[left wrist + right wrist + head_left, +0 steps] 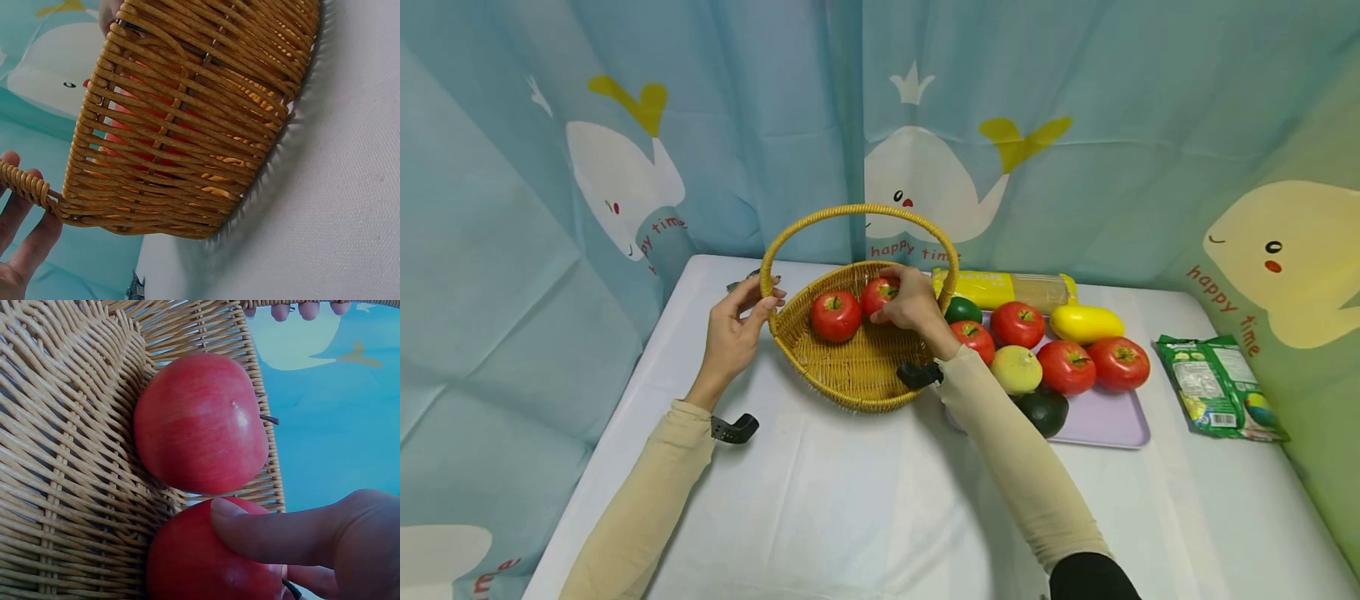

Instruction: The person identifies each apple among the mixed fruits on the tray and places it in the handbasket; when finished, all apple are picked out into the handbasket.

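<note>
A wicker basket (865, 367) with a tall arched handle (861, 210) stands on the table. At the left foot of that handle, my left hand (735, 323) grips it between thumb and fingers; the left wrist view shows those fingers (31, 244) around the wrapped handle. Inside the basket, my right hand (917, 304) holds a red apple (877, 296), its thumb (269, 534) lying across the fruit in the right wrist view. A second red apple (200, 422) sits beside it in the basket, touched by neither hand.
Right of the basket, a lilac tray (1108, 421) bears several red apples (1067, 367), a pale yellow-green round fruit (1016, 370), a yellow fruit (1086, 324) and a dark green avocado-like fruit (1045, 412). Behind lies a yellow packet (992, 289); a green snack bag (1217, 387) is far right.
</note>
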Tool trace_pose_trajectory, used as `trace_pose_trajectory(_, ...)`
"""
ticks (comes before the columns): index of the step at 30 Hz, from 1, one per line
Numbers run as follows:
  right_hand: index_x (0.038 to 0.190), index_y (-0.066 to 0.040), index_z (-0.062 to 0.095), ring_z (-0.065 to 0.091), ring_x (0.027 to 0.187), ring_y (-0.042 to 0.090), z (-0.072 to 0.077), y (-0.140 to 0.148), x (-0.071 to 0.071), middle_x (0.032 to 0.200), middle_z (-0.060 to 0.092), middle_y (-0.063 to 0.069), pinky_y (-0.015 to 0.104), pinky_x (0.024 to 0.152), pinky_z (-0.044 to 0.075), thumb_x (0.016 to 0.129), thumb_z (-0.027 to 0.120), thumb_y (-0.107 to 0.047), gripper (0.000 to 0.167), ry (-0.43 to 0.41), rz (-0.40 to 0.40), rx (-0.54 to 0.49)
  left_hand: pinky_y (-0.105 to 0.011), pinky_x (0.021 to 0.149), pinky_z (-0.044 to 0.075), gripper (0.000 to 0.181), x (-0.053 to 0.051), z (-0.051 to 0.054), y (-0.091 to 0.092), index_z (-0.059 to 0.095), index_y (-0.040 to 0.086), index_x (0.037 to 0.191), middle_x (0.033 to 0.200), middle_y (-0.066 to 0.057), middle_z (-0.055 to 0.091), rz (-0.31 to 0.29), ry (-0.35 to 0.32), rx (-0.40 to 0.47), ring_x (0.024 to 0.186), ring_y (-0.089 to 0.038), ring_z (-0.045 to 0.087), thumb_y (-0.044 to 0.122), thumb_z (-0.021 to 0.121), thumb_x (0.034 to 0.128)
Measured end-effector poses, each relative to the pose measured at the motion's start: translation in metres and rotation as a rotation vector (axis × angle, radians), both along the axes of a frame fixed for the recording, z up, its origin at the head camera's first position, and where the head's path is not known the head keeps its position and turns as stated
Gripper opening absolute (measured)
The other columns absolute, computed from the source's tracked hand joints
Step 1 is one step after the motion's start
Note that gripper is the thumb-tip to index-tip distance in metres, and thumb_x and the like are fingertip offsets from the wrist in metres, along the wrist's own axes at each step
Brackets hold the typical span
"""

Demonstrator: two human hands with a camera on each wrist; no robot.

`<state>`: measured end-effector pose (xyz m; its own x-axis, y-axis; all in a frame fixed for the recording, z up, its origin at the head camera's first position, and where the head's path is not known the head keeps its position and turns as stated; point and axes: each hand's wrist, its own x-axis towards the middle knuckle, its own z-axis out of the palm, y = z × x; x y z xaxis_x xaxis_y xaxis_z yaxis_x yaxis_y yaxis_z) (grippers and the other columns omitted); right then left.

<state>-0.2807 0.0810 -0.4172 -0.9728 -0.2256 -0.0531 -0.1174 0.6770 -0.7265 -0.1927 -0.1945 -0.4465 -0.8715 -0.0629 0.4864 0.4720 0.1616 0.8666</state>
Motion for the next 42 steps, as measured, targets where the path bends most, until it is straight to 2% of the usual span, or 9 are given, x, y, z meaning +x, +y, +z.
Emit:
trace_pose_trajectory(6, 0.145, -0.009, 0.063, 0.055, 0.133, 0.041, 0.001, 0.000, -0.001, 0.141, 0.064, 0.021, 0.053, 0.111, 0.054, 0.072, 0.097, -0.004, 0.080, -0.011, -0.005, 0.034, -0.022, 0.086, 0.064, 0.028, 0.000, 0.002, 0.000, 0.067, -0.007, 0.131, 0.114, -0.029, 0.072, -0.006, -0.001, -0.007, 0.105, -0.026, 0.073, 0.000, 0.064, 0.1045)
trace_pose_trajectory(19, 0.146, -0.007, 0.063, 0.055, 0.132, 0.042, 0.005, 0.001, 0.000, 0.142, 0.064, 0.022, 0.052, 0.110, 0.054, 0.073, 0.097, -0.008, 0.081, -0.012, 0.012, 0.101, -0.019, 0.087, 0.062, 0.028, 0.003, 0.005, 0.004, 0.068, -0.006, 0.131, 0.118, -0.030, 0.072, 0.007, -0.044, 0.016, 0.106, -0.008, 0.071, 0.003, 0.065, 0.1048)
trace_pose_trajectory(25, 0.147, -0.006, 0.062, 0.056, 0.132, 0.040, 0.008, 0.003, -0.001, 0.141, 0.064, 0.022, 0.050, 0.110, 0.055, 0.074, 0.097, -0.007, 0.082, -0.039, 0.025, 0.121, -0.016, 0.087, 0.061, 0.031, 0.005, 0.010, 0.007, 0.064, -0.011, 0.133, 0.121, -0.032, 0.071, 0.014, -0.058, 0.016, 0.106, -0.006, 0.069, 0.003, 0.063, 0.1059)
trace_pose_trajectory(28, 0.148, -0.005, 0.061, 0.056, 0.133, 0.039, 0.007, 0.004, -0.001, 0.142, 0.064, 0.022, 0.049, 0.111, 0.055, 0.074, 0.097, -0.007, 0.083, -0.045, 0.034, 0.116, -0.017, 0.086, 0.060, 0.030, 0.005, 0.010, 0.008, 0.065, -0.009, 0.134, 0.120, -0.030, 0.072, 0.022, -0.054, -0.005, 0.103, -0.006, 0.070, 0.005, 0.062, 0.1070)
trace_pose_trajectory(31, 0.149, -0.005, 0.059, 0.056, 0.134, 0.039, 0.007, 0.005, 0.000, 0.144, 0.063, 0.021, 0.048, 0.111, 0.055, 0.075, 0.096, -0.007, 0.083, -0.046, 0.049, 0.119, -0.018, 0.086, 0.061, 0.028, 0.003, 0.010, 0.008, 0.067, -0.005, 0.132, 0.118, -0.029, 0.074, 0.035, -0.046, -0.028, 0.102, -0.011, 0.072, 0.007, 0.061, 0.1076)
trace_pose_trajectory(37, 0.151, -0.005, 0.057, 0.058, 0.134, 0.038, 0.006, 0.006, 0.003, 0.146, 0.063, 0.020, 0.048, 0.111, 0.055, 0.076, 0.094, -0.006, 0.083, -0.027, 0.086, 0.114, -0.017, 0.086, 0.059, 0.028, 0.003, 0.008, 0.008, 0.067, -0.003, 0.134, 0.117, -0.027, 0.075, 0.061, -0.051, -0.057, 0.106, -0.038, 0.072, 0.006, 0.061, 0.1077)
trace_pose_trajectory(42, 0.150, -0.004, 0.057, 0.057, 0.136, 0.038, 0.008, 0.006, 0.005, 0.148, 0.062, 0.020, 0.048, 0.115, 0.052, 0.076, 0.096, -0.010, 0.084, 0.007, 0.103, 0.114, -0.020, 0.087, 0.061, 0.028, 0.005, 0.013, 0.010, 0.064, -0.008, 0.133, 0.117, -0.032, 0.073, 0.072, -0.036, -0.078, 0.107, -0.048, 0.069, 0.003, 0.058, 0.1080)
